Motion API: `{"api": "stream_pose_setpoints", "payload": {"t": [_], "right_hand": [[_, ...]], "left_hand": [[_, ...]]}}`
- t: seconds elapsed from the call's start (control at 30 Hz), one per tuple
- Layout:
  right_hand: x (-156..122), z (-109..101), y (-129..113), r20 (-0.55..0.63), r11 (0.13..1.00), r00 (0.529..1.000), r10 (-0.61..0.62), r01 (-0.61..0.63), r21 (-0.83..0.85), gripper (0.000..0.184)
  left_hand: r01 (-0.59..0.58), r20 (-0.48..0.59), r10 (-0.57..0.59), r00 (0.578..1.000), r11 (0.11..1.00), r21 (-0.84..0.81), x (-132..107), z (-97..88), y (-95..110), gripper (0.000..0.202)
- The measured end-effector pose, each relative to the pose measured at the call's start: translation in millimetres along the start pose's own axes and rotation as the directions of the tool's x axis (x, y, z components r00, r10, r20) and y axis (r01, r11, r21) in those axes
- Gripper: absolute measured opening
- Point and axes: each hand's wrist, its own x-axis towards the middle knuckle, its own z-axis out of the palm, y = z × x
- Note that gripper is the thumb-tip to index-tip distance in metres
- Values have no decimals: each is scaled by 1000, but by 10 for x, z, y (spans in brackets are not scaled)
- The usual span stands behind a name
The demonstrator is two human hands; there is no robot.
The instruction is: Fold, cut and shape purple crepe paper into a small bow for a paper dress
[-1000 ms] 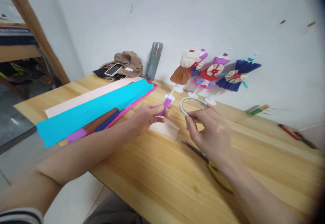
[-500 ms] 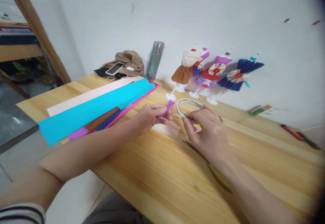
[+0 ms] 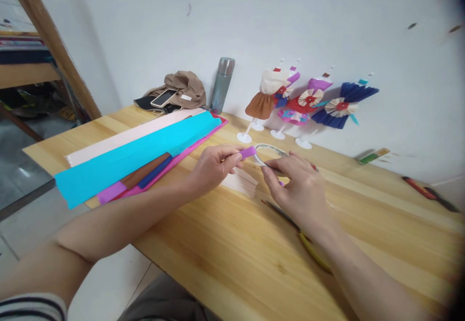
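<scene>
Between the thumb and fingers of my left hand [image 3: 216,167] is a small purple paper strip [image 3: 248,152], its free end pointing right. My right hand [image 3: 300,185] grips a roll of tape [image 3: 271,147] by its near side, and the ring stands close against the strip's end. Whether the two touch I cannot tell. Below the hands a pale pleated piece of paper [image 3: 241,183] lies on the table [image 3: 232,243]. Scissors with yellow handles [image 3: 313,253] rest partly under my right wrist. A purple scrap shows beside my right fingers.
Coloured crepe paper sheets [image 3: 134,153] are stacked at left. Behind them are a brown cloth bag or cap [image 3: 189,88], a phone [image 3: 163,98] and a flask [image 3: 222,86]. Several small paper dresses on stands [image 3: 308,100] line the wall. A green-labelled item [image 3: 373,156] and a red-black tool [image 3: 421,187] lie right.
My left hand has turned the purple strip from an upward slant to nearly level, its end now nearer the tape roll. My right hand keeps its grip on the roll.
</scene>
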Motion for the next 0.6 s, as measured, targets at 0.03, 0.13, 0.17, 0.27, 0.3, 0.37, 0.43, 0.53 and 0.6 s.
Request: {"api": "stream_pose_setpoints", "payload": {"t": [0.03, 0.13, 0.17, 0.27, 0.3, 0.37, 0.43, 0.53, 0.6], "right_hand": [[-3, 10, 2, 10, 1000, 1000, -3, 3, 22, 15], [-21, 58, 5, 70, 994, 997, -40, 32, 102, 14], [-29, 77, 4, 97, 991, 993, -62, 49, 128, 14], [-47, 120, 5, 148, 980, 983, -111, 83, 178, 14], [-51, 125, 9, 153, 978, 982, -112, 82, 192, 14], [-53, 119, 23, 156, 973, 983, -94, 57, 226, 14], [-50, 95, 46, 164, 958, 983, -77, 28, 284, 13], [-37, 44, 89, 177, 915, 981, -81, 2, 404, 11], [-24, 11, 118, 182, 880, 979, -95, -3, 474, 11]], "left_hand": [[-8, -15, 8, 1000, 1000, -11, 9, -10, 7, 21], [-26, -97, 24, 995, 999, -19, 33, -39, 31, 23], [-28, -116, 26, 993, 999, -17, 38, -46, 36, 22], [2, -99, -2, 995, 1000, -2, 50, -60, 36, 21], [20, -81, -20, 997, 1000, 4, 54, -64, 32, 21], [58, -55, -57, 997, 998, 13, 69, -77, 26, 24], [87, -45, -86, 995, 996, 22, 95, -106, 27, 24], [146, 48, -146, 988, 989, 10, 146, -173, 51, 24], [199, 183, -194, 964, 980, -12, 176, -212, 77, 23]]}}
